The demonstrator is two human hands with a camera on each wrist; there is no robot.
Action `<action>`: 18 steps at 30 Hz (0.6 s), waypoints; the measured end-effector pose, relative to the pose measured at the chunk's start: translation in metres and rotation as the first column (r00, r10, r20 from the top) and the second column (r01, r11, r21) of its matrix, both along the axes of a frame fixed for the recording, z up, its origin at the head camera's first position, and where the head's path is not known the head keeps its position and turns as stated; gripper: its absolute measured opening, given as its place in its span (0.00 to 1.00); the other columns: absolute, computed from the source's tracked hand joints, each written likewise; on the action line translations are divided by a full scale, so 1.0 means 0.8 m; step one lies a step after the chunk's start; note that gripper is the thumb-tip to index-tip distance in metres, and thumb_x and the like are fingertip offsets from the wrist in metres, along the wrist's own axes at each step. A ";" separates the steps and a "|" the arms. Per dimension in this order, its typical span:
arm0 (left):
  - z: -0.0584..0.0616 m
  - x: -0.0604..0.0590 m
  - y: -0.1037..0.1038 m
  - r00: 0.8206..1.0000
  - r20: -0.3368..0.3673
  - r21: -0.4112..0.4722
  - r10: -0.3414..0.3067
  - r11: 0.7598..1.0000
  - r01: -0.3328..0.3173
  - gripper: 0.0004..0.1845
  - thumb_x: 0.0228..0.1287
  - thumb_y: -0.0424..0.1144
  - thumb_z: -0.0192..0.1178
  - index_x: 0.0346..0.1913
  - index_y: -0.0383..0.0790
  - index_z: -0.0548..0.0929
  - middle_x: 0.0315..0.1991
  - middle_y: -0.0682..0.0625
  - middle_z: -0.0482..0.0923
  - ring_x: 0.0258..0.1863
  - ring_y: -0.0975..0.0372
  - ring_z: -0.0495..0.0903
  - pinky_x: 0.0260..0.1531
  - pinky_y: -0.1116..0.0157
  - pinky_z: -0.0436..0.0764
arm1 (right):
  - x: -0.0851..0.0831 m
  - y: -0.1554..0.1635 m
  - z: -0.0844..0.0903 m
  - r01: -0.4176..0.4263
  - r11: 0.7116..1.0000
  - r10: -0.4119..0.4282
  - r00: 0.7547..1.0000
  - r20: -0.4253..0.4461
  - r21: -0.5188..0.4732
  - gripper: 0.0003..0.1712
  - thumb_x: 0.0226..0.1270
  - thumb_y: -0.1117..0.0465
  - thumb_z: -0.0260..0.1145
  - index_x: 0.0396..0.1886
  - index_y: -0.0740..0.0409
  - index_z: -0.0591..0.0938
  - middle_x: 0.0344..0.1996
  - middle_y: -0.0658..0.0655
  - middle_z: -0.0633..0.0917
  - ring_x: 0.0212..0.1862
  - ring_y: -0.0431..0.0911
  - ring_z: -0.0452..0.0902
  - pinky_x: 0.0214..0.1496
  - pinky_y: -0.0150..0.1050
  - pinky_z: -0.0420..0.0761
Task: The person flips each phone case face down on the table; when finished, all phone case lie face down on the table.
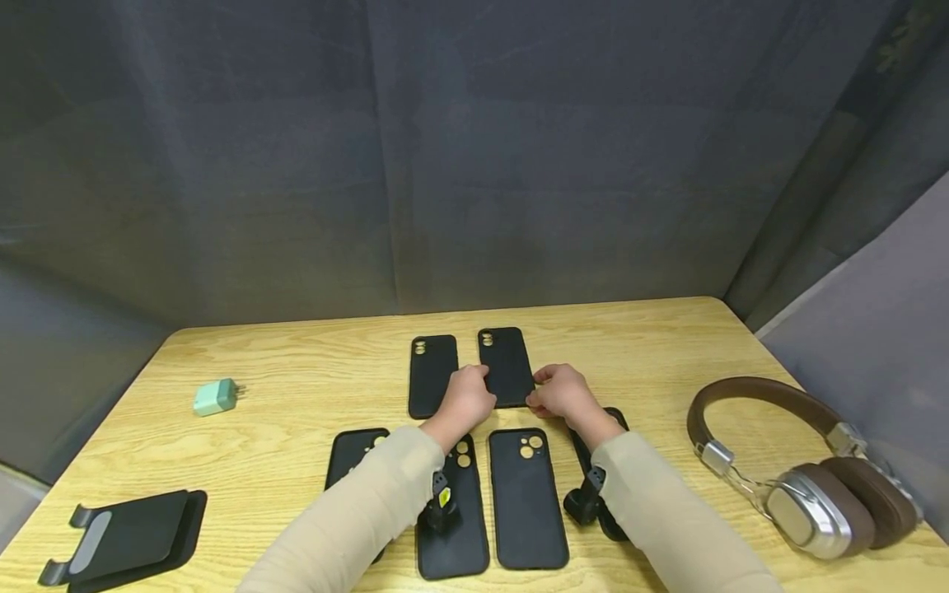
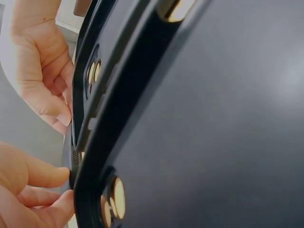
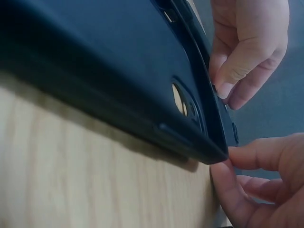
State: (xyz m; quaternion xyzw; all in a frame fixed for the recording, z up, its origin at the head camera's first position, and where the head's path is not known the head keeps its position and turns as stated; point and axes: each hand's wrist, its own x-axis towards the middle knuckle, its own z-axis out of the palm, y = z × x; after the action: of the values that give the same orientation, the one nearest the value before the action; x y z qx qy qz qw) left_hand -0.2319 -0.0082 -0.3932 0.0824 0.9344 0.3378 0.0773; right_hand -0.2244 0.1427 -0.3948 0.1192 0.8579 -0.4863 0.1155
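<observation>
Two narrow pinches, left hand (image 1: 469, 397) and right hand (image 1: 565, 393), on one case (image 1: 507, 362), contact partly hidden

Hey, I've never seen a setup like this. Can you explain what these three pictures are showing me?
There's no machine here: each grip is a person's bare hand, the left hand and the right hand. The wide picture comes from a camera on the person's head, looking forward and down. The two close-ups come from wrist cameras, one on each side.

On the wooden table lie six dark phone cases: two behind and four in front, some partly hidden. A green charger and a black hooked item, which I can't name, are on the left; headphones are on the right.

Both hands hold the back-right case with thumb and fingers: the left at its left edge, the right by its near right corner.
</observation>
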 end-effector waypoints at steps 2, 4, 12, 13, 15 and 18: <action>0.001 0.000 -0.001 1.000 -0.001 0.000 -0.002 1.000 0.002 0.24 0.59 0.28 0.57 0.61 0.29 0.71 0.60 0.38 0.70 0.60 0.49 0.69 0.51 0.58 0.74 | 0.000 -0.001 0.000 0.000 1.000 0.000 1.000 0.000 0.002 0.25 0.56 0.73 0.63 0.56 0.71 0.72 0.37 0.65 0.80 0.25 0.42 0.77 0.27 0.32 0.79; 0.001 0.000 -0.003 1.000 -0.007 0.007 0.000 1.000 0.000 0.24 0.59 0.28 0.57 0.60 0.29 0.71 0.59 0.38 0.71 0.60 0.48 0.69 0.52 0.57 0.74 | -0.001 -0.002 0.001 -0.005 1.000 0.005 1.000 0.000 0.005 0.25 0.56 0.73 0.63 0.55 0.71 0.72 0.36 0.65 0.80 0.25 0.42 0.77 0.27 0.32 0.79; 0.000 0.010 -0.009 1.000 -0.001 0.111 0.024 0.994 -0.023 0.27 0.61 0.32 0.58 0.63 0.30 0.68 0.56 0.38 0.74 0.54 0.50 0.74 0.47 0.58 0.76 | 0.010 0.005 0.017 -0.061 0.998 0.061 0.998 0.008 0.021 0.26 0.58 0.68 0.64 0.57 0.71 0.70 0.38 0.64 0.80 0.31 0.44 0.79 0.34 0.36 0.80; 0.002 0.013 -0.011 1.000 -0.004 0.131 0.023 0.991 -0.022 0.27 0.61 0.32 0.58 0.63 0.30 0.68 0.55 0.38 0.74 0.53 0.50 0.75 0.48 0.57 0.76 | 0.013 0.005 0.021 -0.069 0.998 0.069 0.998 -0.002 0.012 0.27 0.58 0.67 0.64 0.57 0.71 0.70 0.38 0.64 0.80 0.32 0.45 0.80 0.36 0.38 0.81; 0.008 0.021 -0.017 1.000 -0.006 0.186 0.017 0.983 -0.016 0.27 0.61 0.32 0.59 0.63 0.31 0.68 0.54 0.38 0.75 0.52 0.50 0.76 0.47 0.57 0.77 | 0.020 0.004 0.028 -0.095 0.995 0.095 0.995 -0.033 -0.008 0.27 0.59 0.66 0.63 0.58 0.71 0.70 0.37 0.63 0.80 0.34 0.47 0.81 0.39 0.41 0.81; 0.018 0.036 -0.031 1.000 -0.025 0.268 -0.005 0.963 0.012 0.26 0.60 0.33 0.59 0.62 0.31 0.70 0.56 0.37 0.74 0.55 0.50 0.75 0.49 0.56 0.77 | 0.036 -0.002 0.036 -0.148 0.988 0.143 0.987 -0.078 -0.055 0.27 0.61 0.65 0.62 0.58 0.71 0.70 0.34 0.62 0.81 0.36 0.50 0.81 0.42 0.44 0.81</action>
State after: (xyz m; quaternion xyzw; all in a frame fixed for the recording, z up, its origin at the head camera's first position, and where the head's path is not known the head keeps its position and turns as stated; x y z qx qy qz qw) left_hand -0.2031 -0.0328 -0.3787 0.1004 0.8806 0.4597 0.0555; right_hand -0.1954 0.1411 -0.3657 0.0347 0.8530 -0.5062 0.1225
